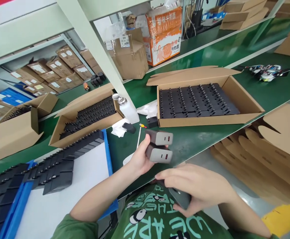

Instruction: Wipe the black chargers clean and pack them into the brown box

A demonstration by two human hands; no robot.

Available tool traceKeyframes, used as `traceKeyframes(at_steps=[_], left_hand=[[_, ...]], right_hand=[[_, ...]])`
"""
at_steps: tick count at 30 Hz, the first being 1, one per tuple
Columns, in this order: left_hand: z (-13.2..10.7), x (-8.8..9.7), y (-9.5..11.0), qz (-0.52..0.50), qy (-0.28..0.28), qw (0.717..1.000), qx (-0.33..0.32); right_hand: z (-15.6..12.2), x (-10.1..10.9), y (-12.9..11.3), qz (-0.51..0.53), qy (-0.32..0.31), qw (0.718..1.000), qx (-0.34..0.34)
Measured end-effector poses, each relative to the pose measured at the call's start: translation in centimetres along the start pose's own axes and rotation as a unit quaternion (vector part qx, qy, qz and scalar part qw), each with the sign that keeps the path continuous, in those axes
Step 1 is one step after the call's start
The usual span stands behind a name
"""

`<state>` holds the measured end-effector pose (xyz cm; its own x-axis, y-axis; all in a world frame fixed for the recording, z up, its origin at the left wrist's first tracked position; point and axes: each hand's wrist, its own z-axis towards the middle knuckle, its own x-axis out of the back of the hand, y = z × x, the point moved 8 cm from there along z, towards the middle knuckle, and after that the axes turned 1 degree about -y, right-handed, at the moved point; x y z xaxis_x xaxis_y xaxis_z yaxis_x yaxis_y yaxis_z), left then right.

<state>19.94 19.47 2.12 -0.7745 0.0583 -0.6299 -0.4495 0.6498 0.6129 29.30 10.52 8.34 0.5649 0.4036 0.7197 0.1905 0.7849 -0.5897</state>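
My left hand (143, 157) is closed round two black chargers, one above the other. The upper charger (164, 138) and the lower charger (161, 155) turn their grey faces to the right, each with two USB ports. Close to my shirt, my right hand (197, 183) grips another black charger (181, 198), partly covered by the fingers. Behind my left hand, a white bottle (128, 109) with a metal top stands beside crumpled white tissue (119, 128). A cable with a yellow and red end (143, 126) lies near the chargers.
An open carton (209, 119) with rows of black chargers stands at the back right; another open carton (85, 134) is at left. Blue-edged trays (107, 149) hold more chargers. Flattened cardboard (266, 156) stands at right. A pale post (95, 43) rises behind the bottle.
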Motion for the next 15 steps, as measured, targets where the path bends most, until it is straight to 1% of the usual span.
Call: traceKeyframes(at_steps=[1,2,3,4,5,6,7,8,9,10,11,12,14,15], left_hand=[[0.1,-0.1,-0.1,-0.006,-0.007,1.0,0.004],[0.3,-0.2,-0.2,-0.008,-0.016,1.0,0.011],[0.4,0.0,-0.3,-0.006,-0.026,0.999,0.02],[0.5,0.3,-0.5,0.0,-0.038,0.999,0.027],[0.6,0.8,-0.6,0.011,-0.05,0.998,0.031],[0.8,1.3,-0.6,0.024,-0.065,0.997,0.033],[1.0,2.0,-0.6,0.039,-0.08,0.996,0.028],[1.2,2.6,-0.6,0.056,-0.095,0.994,0.022],[1.3,3.1,-0.5,0.072,-0.109,0.991,0.015],[1.3,3.3,-0.4,0.087,-0.122,0.989,0.008],[1.3,3.3,-0.3,0.098,-0.134,0.986,0.0],[1.0,3.0,-0.1,0.109,-0.15,0.983,-0.007],[0.4,1.5,0.5,0.128,-0.187,0.974,-0.026],[0.1,0.4,0.8,0.138,-0.208,0.968,-0.038]], right_hand=[[-0.8,1.1,0.0,0.022,0.026,0.999,-0.001],[-1.9,2.6,0.1,0.04,0.065,0.997,-0.004],[-3.1,4.5,0.6,0.041,0.114,0.992,-0.02],[-4.6,6.9,1.4,0.019,0.174,0.983,-0.051],[-6.3,9.7,2.6,-0.021,0.244,0.965,-0.098],[-8.3,12.8,3.9,-0.072,0.314,0.934,-0.156],[-10.5,15.8,5.5,-0.132,0.372,0.891,-0.222],[-12.4,18.7,7.2,-0.186,0.41,0.845,-0.288],[-13.9,21.2,9.2,-0.232,0.41,0.81,-0.349],[-14.9,23.4,11.4,-0.299,0.375,0.778,-0.407],[-15.4,25.2,14.0,-0.361,0.308,0.749,-0.462],[-15.8,26.5,16.8,-0.4,0.237,0.727,-0.506],[-15.9,28.5,21.6,-0.409,0.17,0.721,-0.532],[-15.7,29.0,23.6,-0.407,0.149,0.725,-0.535]])
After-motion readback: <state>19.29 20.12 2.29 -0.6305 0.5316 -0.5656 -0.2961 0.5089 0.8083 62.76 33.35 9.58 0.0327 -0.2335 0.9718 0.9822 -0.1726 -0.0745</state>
